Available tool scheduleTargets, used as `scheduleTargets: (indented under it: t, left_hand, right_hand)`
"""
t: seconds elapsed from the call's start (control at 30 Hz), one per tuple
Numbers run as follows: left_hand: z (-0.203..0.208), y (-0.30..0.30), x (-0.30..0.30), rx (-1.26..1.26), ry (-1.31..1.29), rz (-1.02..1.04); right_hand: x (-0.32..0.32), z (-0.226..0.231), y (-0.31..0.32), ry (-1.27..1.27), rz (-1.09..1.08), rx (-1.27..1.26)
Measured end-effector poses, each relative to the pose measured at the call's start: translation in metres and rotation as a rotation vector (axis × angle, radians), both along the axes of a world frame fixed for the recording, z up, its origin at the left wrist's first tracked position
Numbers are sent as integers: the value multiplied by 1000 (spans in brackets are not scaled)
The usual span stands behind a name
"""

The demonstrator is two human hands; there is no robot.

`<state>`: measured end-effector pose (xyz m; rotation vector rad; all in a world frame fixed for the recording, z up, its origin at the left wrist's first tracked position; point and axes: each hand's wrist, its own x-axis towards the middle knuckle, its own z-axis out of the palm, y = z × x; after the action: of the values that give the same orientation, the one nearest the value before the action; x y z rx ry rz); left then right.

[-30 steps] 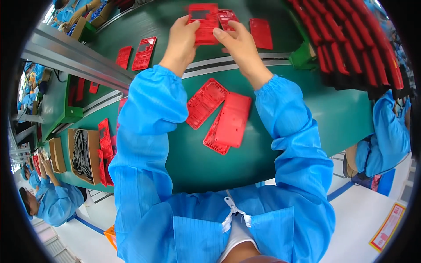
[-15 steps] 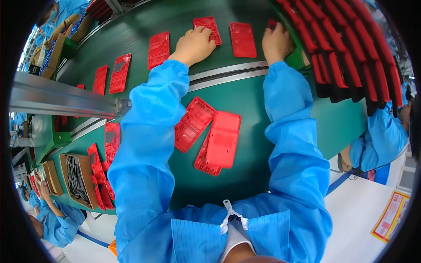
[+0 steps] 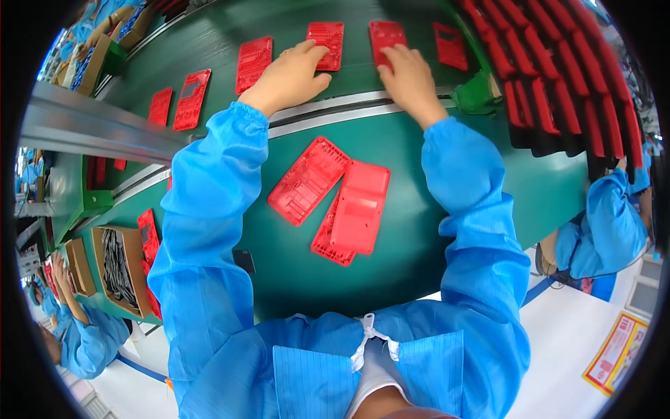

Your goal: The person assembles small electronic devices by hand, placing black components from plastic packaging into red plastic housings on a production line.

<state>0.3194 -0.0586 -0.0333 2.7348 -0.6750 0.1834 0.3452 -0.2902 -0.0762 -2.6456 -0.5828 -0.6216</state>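
A line of red plastic casing halves lies on the green conveyor belt. My left hand (image 3: 293, 75) is beside one textured casing half (image 3: 326, 43), its fingertips at the left edge and its thumb spread apart, gripping nothing. My right hand (image 3: 413, 78) rests its stretched fingers over the lower part of a smoother casing half (image 3: 386, 33), and I see no grip around it. To its right lies another casing half (image 3: 451, 46), tilted. On the green worktop in front of me are a ribbed casing half (image 3: 309, 180) and a back cover (image 3: 360, 207) lying over another casing half (image 3: 326, 241).
Stacked red casings (image 3: 551, 77) fill the upper right beside a green bracket (image 3: 478, 94). A metal rail (image 3: 335, 108) separates belt from worktop. At left stand a metal post (image 3: 105, 126) and a cardboard box (image 3: 143, 279) of dark strips. Other people in blue sit on both sides.
My right hand has moved left from the rightmost casing half to the neighbouring one. My left hand has drawn slightly left, off the casing half it covered.
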Motion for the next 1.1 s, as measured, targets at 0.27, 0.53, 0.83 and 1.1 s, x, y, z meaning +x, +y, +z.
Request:
scheduleTargets:
  t: [0.27, 0.53, 0.83, 1.1]
  left_hand:
    - [-1, 13, -49, -80, 35, 62]
    - [22, 27, -200, 51, 259, -64]
    - [-4, -58, -261, 9, 104, 35]
    - [-2, 43, -372, -448, -328, 339]
  right_hand:
    - [-36, 26, 10, -43, 181, 175]
    - [-232, 37, 31, 127, 398, -141]
    - [-232, 20, -26, 102, 402, 23]
    - [-309, 53, 65, 144, 687, 121]
